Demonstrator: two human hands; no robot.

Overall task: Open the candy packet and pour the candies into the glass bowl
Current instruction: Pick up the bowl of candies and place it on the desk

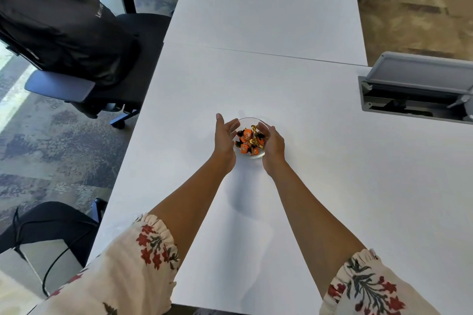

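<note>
A small clear glass bowl [247,120] stands on the white table [320,161], a little left of centre. Several wrapped candies [248,141], orange, black and gold, fill it. My left hand [224,139] cups the bowl's left side with the fingers stretched along the rim. My right hand [273,147] wraps the right side, fingers curled over the rim. Both forearms reach straight out from floral sleeves. No candy packet is in view.
An open grey cable hatch [417,89] is set into the table at the right edge. To the left stands a black office chair [122,64] with a black backpack [53,20] on it. A second chair [51,225] and a cable sit near my left elbow.
</note>
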